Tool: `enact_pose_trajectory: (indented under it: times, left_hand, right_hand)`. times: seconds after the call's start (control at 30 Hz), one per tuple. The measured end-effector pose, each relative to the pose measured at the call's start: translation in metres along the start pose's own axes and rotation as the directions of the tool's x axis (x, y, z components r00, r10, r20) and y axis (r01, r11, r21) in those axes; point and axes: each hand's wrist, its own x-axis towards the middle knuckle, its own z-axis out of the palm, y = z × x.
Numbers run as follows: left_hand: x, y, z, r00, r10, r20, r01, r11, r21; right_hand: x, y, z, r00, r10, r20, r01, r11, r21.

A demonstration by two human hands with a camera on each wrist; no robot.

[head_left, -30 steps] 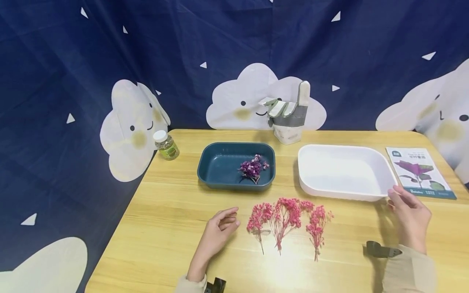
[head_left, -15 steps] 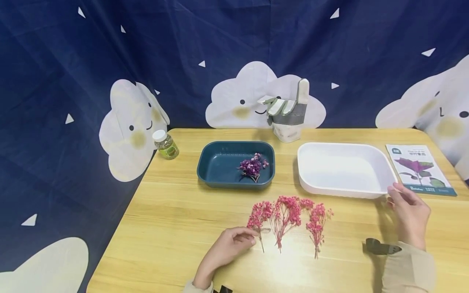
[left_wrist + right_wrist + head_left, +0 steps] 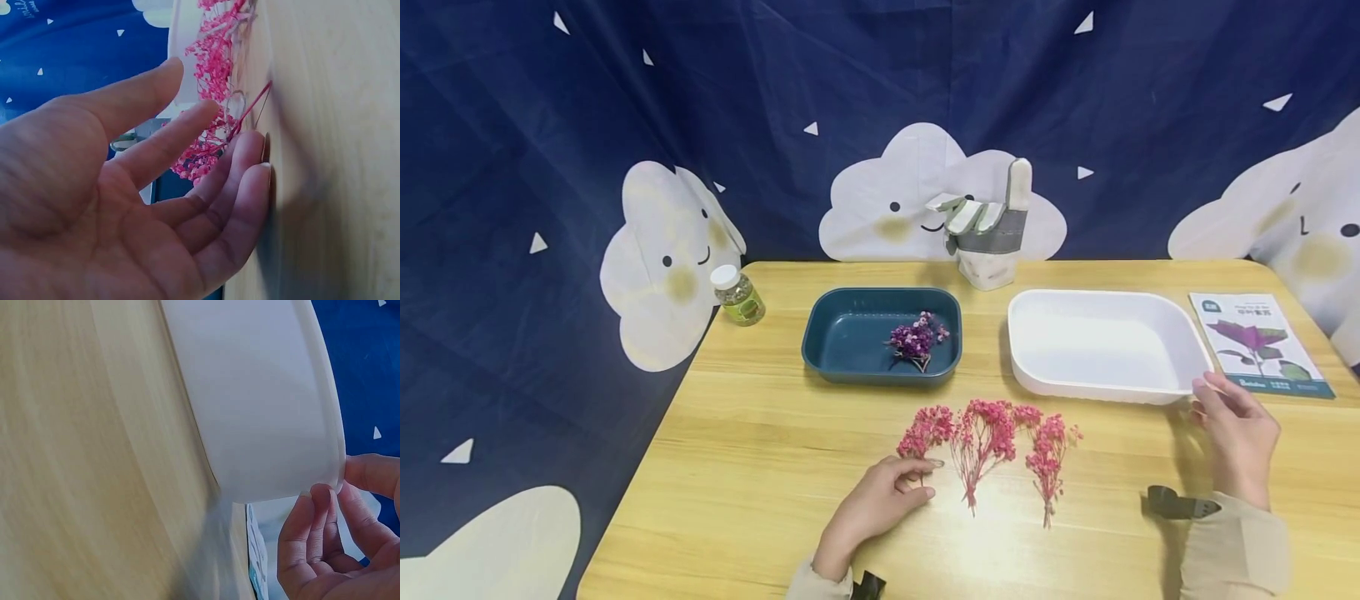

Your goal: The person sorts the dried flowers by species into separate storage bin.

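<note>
My left hand (image 3: 883,500) is at the leftmost sprig of pink dried flowers (image 3: 927,429), fingers by its stem. In the left wrist view the thumb stands apart from the curved fingers (image 3: 240,200), and the stem (image 3: 255,106) crosses close to the fingertips. Two more pink bunches lie to the right, a middle bunch (image 3: 988,433) and a right bunch (image 3: 1048,458). At the front right corner of the white tray (image 3: 1105,390), my right hand (image 3: 1240,437) pinches the rim between thumb and fingers; the right wrist view shows this grip at the tray's corner (image 3: 294,469).
A dark teal tray (image 3: 823,354) holds a purple flower bunch (image 3: 913,342). Behind stands a hand-shaped ornament (image 3: 992,233). A white-lidded jar (image 3: 741,298) is at the back left, a flower-printed packet (image 3: 1262,346) at the right. A blue cloud-patterned curtain (image 3: 775,92) hangs behind the table.
My left hand has moved right to the leftmost pink sprig, which has shifted slightly left and away from me. The right hand keeps its hold on the white tray.
</note>
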Motion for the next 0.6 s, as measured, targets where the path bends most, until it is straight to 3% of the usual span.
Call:
enact_pose_trajectory:
  times: [0.2,0.4,0.6]
  left_hand:
    - [0.003,-0.003,-0.001,0.996,-0.044,-0.083,0.047,0.998,0.038]
    - [0.008,-0.006,0.000,0.983,-0.045,-0.177,0.054,0.998,0.045]
    - [0.011,-0.005,0.001,0.965,-0.023,-0.262,0.053,0.993,0.107]
  right_hand:
    - [0.000,-0.001,0.001,1.000,-0.001,0.000,0.001,0.999,0.032]
    - [0.001,0.000,0.001,1.000,-0.006,0.003,0.006,1.000,0.019]
    - [0.001,0.001,0.001,1.000,-0.010,0.005,0.010,0.999,0.038]
